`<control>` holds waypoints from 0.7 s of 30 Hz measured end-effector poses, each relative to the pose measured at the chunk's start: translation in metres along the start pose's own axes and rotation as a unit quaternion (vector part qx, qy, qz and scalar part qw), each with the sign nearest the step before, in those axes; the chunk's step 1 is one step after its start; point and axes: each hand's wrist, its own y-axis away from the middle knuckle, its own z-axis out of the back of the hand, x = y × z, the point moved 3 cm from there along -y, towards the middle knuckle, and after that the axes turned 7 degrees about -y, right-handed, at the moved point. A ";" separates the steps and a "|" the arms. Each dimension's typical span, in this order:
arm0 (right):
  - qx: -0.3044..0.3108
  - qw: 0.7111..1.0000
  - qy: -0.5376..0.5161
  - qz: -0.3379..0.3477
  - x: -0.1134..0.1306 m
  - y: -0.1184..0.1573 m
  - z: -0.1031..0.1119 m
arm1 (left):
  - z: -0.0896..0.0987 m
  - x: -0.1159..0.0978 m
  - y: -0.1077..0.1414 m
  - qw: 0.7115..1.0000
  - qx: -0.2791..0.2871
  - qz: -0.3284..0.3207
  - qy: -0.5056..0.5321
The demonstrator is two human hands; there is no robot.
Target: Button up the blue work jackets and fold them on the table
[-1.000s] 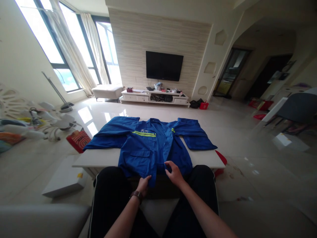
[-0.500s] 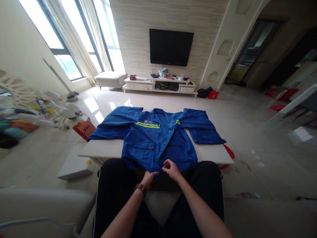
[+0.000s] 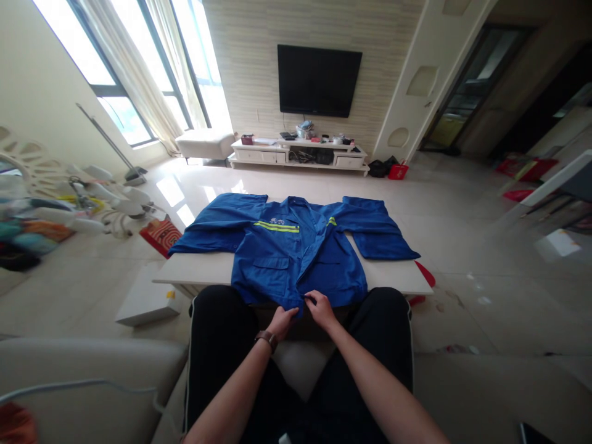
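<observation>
A blue work jacket with yellow-green reflective stripes lies spread over a white table, its sleeves out to both sides and its front partly open. At the bottom hem near the middle, my left hand, with a brown watch on the wrist, pinches the edge of the left front panel. Just right of it, my right hand has thumb and fingers closed on the jacket's front edge by the hem. The exact bit of cloth between the right fingertips is too small to make out.
My knees in dark trousers press close to the table's near edge. A white box sits on the floor at left, near a red patterned bag. Beyond the table stand a TV cabinet and a white bench.
My right hand's fingers have come down and closed on the jacket's front edge. My left hand still pinches the hem, slightly raised. The view has shifted a little.
</observation>
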 end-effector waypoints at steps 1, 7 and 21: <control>0.000 1.000 -0.003 0.003 0.002 0.001 -0.001 | 0.001 0.000 0.001 1.000 0.003 -0.007 0.002; -0.028 0.999 -0.019 -0.003 0.007 0.012 -0.002 | 0.002 -0.005 0.004 0.999 -0.003 -0.035 0.002; -0.020 0.999 -0.024 -0.010 -0.001 0.015 -0.007 | 0.002 -0.001 0.000 0.996 -0.055 -0.063 -0.024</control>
